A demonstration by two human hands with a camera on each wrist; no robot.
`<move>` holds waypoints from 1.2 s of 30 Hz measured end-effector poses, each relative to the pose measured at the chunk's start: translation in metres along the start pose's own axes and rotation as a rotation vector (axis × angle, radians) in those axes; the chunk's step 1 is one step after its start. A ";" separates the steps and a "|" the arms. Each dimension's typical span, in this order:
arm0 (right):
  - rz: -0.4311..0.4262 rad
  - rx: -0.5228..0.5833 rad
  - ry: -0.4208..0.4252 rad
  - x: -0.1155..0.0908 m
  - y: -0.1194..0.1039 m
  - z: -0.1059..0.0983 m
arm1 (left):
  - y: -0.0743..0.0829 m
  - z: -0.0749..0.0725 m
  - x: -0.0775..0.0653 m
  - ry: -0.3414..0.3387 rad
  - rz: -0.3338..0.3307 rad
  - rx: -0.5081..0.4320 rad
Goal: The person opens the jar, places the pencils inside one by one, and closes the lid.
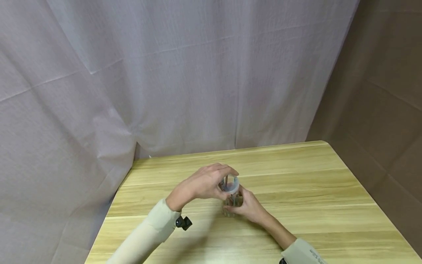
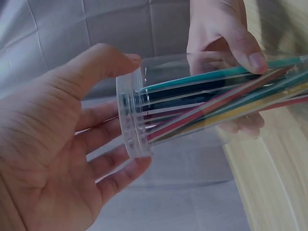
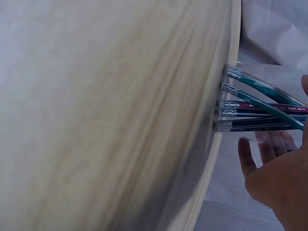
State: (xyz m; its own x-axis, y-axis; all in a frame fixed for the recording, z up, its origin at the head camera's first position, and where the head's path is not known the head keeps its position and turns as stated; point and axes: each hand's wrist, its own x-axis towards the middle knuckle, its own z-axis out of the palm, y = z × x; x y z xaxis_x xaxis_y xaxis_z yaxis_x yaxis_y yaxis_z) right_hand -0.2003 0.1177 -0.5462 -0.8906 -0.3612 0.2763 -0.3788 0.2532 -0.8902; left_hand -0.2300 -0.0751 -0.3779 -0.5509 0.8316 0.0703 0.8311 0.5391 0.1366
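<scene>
A clear plastic jar (image 2: 166, 72) with several pencils (image 2: 207, 103) inside stands upright on the table. My left hand (image 1: 211, 181) is over its top, thumb and fingers curled round the rim of the translucent lid (image 2: 129, 115). The lid appears seated on the jar's mouth. Lower down, my right hand (image 1: 248, 207) grips the jar's body from the right side. Green, dark, red and yellow pencils lean at different angles through the clear wall. In the right wrist view, their eraser ends (image 3: 231, 89) are at the jar's bottom, close to the tabletop.
Light wood-grain boards make up the tabletop (image 1: 313, 194). Behind it hangs a pale grey curtain (image 1: 184, 73), and a brown cloth (image 1: 382, 110) drapes along the right. A small black device (image 1: 183, 222) is strapped at the left wrist.
</scene>
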 end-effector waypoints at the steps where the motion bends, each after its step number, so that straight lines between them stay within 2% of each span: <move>1: 0.000 -0.001 -0.002 0.000 0.000 0.000 | 0.000 0.000 -0.001 -0.001 -0.008 -0.003; 6: -0.017 0.008 -0.014 0.000 -0.001 0.000 | 0.002 0.004 -0.003 0.043 -0.071 0.038; 9: -0.021 0.017 -0.015 -0.001 -0.001 -0.001 | 0.004 0.006 -0.002 0.083 -0.088 0.077; 13: -0.016 0.023 -0.024 0.000 0.000 0.000 | 0.005 0.007 -0.002 0.100 -0.074 0.110; 20: -0.003 0.017 -0.023 0.001 -0.001 -0.001 | 0.005 0.004 -0.002 0.075 -0.023 0.121; 27: -0.002 -0.006 -0.012 0.001 -0.001 -0.002 | 0.005 0.004 -0.002 0.040 -0.046 0.079; 36: 0.004 -0.016 -0.020 0.001 0.000 -0.002 | 0.008 0.013 -0.002 0.129 -0.062 0.127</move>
State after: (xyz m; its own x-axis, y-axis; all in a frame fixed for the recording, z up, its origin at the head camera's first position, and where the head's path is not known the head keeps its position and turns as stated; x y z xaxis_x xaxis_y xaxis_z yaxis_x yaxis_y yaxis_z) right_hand -0.2015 0.1193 -0.5457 -0.8873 -0.3775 0.2651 -0.3789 0.2687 -0.8856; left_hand -0.2215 -0.0709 -0.3893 -0.5997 0.7766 0.1933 0.7936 0.6081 0.0190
